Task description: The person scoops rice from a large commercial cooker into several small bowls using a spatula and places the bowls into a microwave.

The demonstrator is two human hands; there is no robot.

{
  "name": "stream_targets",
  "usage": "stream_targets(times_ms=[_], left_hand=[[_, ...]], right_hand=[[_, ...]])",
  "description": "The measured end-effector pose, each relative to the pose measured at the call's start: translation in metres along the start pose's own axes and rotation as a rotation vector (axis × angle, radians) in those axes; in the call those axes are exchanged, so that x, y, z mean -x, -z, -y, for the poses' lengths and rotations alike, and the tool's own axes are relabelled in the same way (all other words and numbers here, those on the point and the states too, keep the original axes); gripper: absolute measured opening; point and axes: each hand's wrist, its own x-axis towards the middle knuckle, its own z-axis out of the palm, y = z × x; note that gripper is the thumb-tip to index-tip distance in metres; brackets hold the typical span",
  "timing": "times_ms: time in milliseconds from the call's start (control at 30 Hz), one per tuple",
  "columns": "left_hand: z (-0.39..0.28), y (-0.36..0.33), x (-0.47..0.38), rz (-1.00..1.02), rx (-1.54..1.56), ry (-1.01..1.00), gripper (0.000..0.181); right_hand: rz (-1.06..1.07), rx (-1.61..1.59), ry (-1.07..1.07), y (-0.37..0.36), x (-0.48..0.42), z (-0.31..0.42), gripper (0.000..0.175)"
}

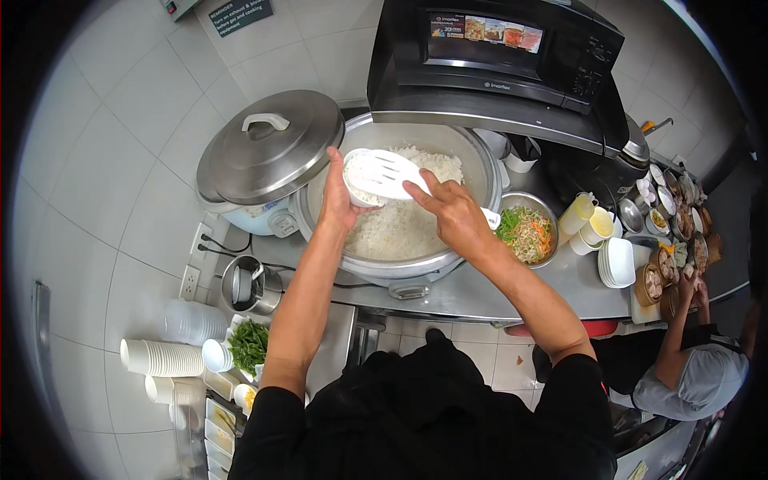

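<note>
My left hand (339, 204) holds a small white bowl (355, 193) with cooked rice in it, thumb up along its side. In my right hand (459, 219) is a white slotted rice paddle (390, 174). Its blade lies flat over the bowl and hides much of the rice inside. The paddle's handle end (492, 218) sticks out past my palm. Both hands are above a large open rice cooker (493, 180), where cooked white rice (390, 234) is heaped across the pot.
A lidded cooker (270, 159) stands at left, and a microwave oven (498, 78) overhangs the back. At right are a steel bowl of shredded vegetables (527, 231) and stacked white dishes (616, 262). Paper cups (165, 358) sit lower left. A co-worker (690, 378) handles food far right.
</note>
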Motion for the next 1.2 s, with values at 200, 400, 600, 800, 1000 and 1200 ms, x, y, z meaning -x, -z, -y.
stream_targets(times_ms=[200, 400, 600, 800, 1000, 1200], left_hand=[[0.004, -0.001, 0.008, -0.007, 0.171, 0.01, 0.085], [0.009, -0.004, 0.001, -0.027, 0.354, -0.142, 0.061], [0.019, 0.0, -0.004, -0.085, 0.6, -0.396, 0.06], [0.04, -0.028, 0.002, -0.226, -0.113, -0.818, 0.06], [0.024, -0.006, 0.0, -0.169, 0.357, -0.581, 0.051], [0.012, 0.002, 0.012, -0.08, 0.605, -0.374, 0.053]], right_hand=[[-0.049, -0.482, -0.104, 0.001, -0.001, -0.018, 0.074], [-0.107, -0.579, -0.326, -0.008, 0.004, 0.004, 0.069], [-0.12, -0.669, -0.698, -0.023, 0.02, 0.036, 0.072], [-0.177, -0.454, -0.497, -0.037, -0.003, 0.094, 0.073], [-0.033, -0.583, -0.436, 0.0, -0.01, 0.074, 0.071], [-0.069, -0.512, -0.35, 0.017, -0.014, 0.054, 0.071]])
